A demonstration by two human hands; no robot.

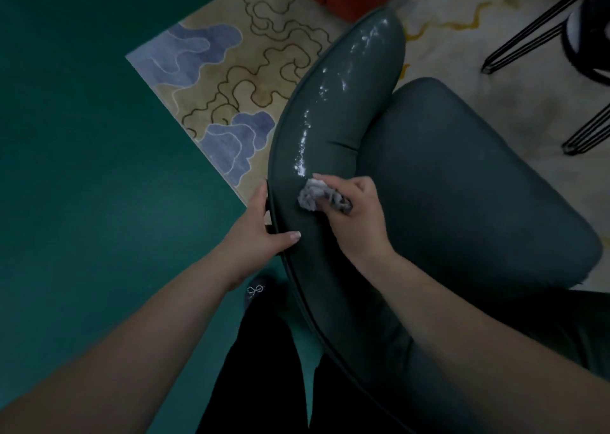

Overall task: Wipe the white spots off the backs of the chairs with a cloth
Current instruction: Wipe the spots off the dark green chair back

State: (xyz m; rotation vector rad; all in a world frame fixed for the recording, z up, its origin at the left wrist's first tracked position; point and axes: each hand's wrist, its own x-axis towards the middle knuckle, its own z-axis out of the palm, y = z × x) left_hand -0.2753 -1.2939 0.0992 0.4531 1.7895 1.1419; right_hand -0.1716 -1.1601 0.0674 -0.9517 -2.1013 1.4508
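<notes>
Two hands work on the curved top of the dark green leather-like chair back (330, 156). The left hand (260, 225) grips the back's outer piped edge, thumb laid on top, steadying it. The right hand (350, 212) clutches a crumpled pale grey cloth (312, 194) and presses it onto the padding, at the near end of a trail of white spots (330, 103) that runs along the crest toward the far tip.

Most of that trail looks unwiped, so my guess is the work on this chair is at an early stage. Risks as I judge them: the small wadded cloth may smear the white stuff rather than lift it, especially once its face is loaded; strokes could push residue down into the crease where back meets the dark green padded seat (462, 186); and the far tip calls for a long reach, so the chair could tip or slide if the steadying grip loosens.

No brand, label or readable writing shows; only a small white bow motif on the dark slipper (255, 290) on the green floor (82, 169).
</notes>
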